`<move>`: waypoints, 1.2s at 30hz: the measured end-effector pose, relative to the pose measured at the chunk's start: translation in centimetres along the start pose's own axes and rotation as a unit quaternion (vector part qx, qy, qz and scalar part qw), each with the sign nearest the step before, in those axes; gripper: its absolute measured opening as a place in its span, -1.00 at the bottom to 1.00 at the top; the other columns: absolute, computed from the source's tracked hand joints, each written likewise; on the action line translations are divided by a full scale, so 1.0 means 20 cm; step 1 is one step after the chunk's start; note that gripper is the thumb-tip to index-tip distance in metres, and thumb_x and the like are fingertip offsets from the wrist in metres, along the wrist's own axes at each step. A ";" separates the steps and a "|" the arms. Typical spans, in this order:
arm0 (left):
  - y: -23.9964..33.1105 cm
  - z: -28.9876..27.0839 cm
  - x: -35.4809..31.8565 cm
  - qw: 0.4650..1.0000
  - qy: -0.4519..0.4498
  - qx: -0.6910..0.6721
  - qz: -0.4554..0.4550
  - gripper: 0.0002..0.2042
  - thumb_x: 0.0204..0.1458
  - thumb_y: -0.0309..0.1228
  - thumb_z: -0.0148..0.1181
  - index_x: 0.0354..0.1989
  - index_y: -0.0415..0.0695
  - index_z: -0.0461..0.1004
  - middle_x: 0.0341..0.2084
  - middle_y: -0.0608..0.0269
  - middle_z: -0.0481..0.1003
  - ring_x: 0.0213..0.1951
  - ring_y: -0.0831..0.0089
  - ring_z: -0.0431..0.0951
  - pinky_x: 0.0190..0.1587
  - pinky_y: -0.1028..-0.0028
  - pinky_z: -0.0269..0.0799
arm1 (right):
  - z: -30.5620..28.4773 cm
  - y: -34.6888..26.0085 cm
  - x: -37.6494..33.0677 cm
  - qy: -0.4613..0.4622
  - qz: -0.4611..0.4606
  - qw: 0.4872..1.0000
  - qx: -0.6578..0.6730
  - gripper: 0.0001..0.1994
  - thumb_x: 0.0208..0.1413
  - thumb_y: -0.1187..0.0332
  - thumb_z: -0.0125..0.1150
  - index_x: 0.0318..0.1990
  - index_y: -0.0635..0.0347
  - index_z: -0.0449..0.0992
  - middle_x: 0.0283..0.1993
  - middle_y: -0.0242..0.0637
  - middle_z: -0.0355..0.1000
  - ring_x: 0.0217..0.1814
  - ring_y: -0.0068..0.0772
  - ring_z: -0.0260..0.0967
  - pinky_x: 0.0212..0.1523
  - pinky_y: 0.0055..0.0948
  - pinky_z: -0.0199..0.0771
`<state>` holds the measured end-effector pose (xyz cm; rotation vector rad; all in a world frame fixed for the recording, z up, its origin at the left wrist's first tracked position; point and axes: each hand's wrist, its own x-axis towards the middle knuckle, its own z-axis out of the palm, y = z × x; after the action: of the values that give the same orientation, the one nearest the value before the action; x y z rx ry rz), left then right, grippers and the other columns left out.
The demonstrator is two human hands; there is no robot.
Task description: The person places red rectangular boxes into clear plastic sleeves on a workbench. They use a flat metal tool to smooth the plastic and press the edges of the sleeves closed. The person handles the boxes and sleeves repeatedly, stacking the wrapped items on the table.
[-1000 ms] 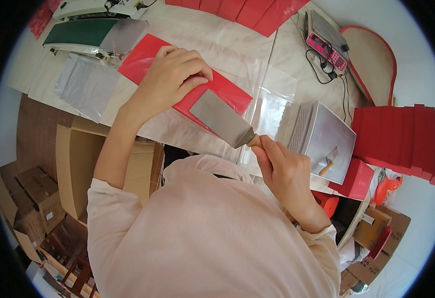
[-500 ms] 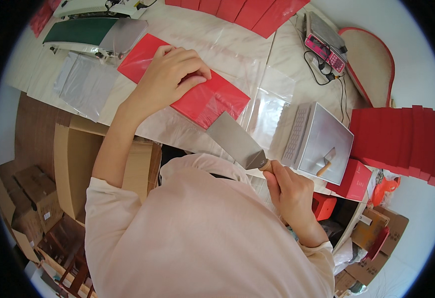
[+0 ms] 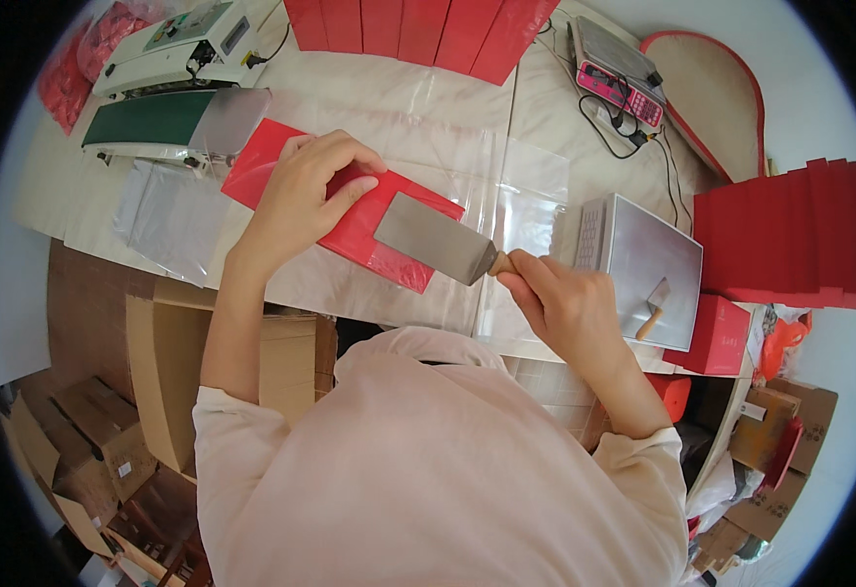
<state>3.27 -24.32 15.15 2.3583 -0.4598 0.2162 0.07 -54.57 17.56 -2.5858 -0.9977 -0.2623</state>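
A flat red box (image 3: 404, 264) in clear plastic film lies slantwise on the table. On its top and far edge sits my left hand (image 3: 320, 181), fingers bent and thumb curled in, holding it; the fingertips are partly hidden. My right hand (image 3: 570, 298) is closed round the wooden handle of a broad metal scraper (image 3: 438, 240). The scraper's flat blade is over the right end of the red box, against or just above the film; I cannot tell which. To the right stands a silver metal box (image 3: 648, 254), with a blade and handle shape showing on its shiny top.
Clear plastic bags (image 3: 169, 220) lie at the left and a clear sheet (image 3: 531, 201) beside the red box. A sealing machine (image 3: 169, 59) with a green belt (image 3: 149, 117) stands far left. Red boxes (image 3: 423, 34) line the back; others (image 3: 775, 230) are stacked right, near a scale (image 3: 614, 68).
The scraper has moved up and left over the red box, its blade now lying across the right end. My left hand still holds the box. The whole view has shifted slightly.
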 end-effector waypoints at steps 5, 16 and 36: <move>0.11 -0.01 0.07 0.998 0.034 0.021 0.048 -0.73 -0.05 -0.38 0.34 -0.16 -0.10 0.51 -0.12 0.29 0.48 0.03 0.25 0.41 0.16 0.28 0.19 | 0.02 0.04 0.04 0.016 -0.007 1.000 0.014 -0.84 0.18 0.21 0.23 -0.35 0.05 0.49 -0.67 -0.42 0.29 -0.73 -0.34 0.25 -0.73 -0.35 0.14; 0.14 0.00 0.28 0.968 -0.087 0.155 0.180 -0.83 -0.10 -0.38 0.34 -0.31 -0.07 0.55 -0.22 0.33 0.51 0.06 0.32 0.42 0.26 0.20 0.15 | 0.02 0.01 0.07 0.016 0.021 0.999 0.027 -0.84 0.18 0.22 0.22 -0.34 0.07 0.52 -0.62 -0.40 0.38 -0.68 -0.30 0.31 -0.70 -0.35 0.19; -0.33 -0.32 -0.14 0.906 0.420 -0.047 -0.038 -0.83 0.26 -0.41 0.03 -0.09 -0.21 0.46 -0.10 0.15 0.51 -0.01 0.36 0.49 0.12 0.40 0.33 | -0.14 0.65 -0.55 0.094 0.488 0.831 0.250 -0.66 0.31 0.15 0.05 -0.26 0.29 0.56 -0.60 -0.51 0.22 -0.57 -0.71 0.10 -0.57 -0.56 0.06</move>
<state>3.00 -14.66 14.96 1.9391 0.0478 1.0836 0.72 -71.23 13.50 -2.1678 0.3604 0.0283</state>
